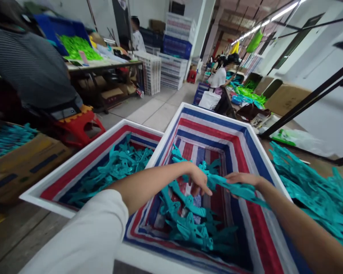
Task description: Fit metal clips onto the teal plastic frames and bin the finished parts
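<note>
My right hand (246, 179) is closed around a long teal plastic piece (241, 191), possibly more than one, held above the right-hand bin (263, 167). That bin is white-rimmed and lined with red, white and blue striped cloth. My left hand (198, 178) reaches over the same bin, fingers apart and pointing down, close to the inner end of the held piece. I see nothing gripped in it. Below both hands, loose teal plastic pieces (191, 228) lie scattered on the lining. Their exact kind is unclear.
A second striped-lined bin (82, 163) with teal pieces adjoins on the left. More teal pieces (317, 194) are heaped on the right-hand table. A red stool (84, 125), a seated person (31, 68) and a cardboard box (28, 163) are at left. Crates (174, 64) stand behind.
</note>
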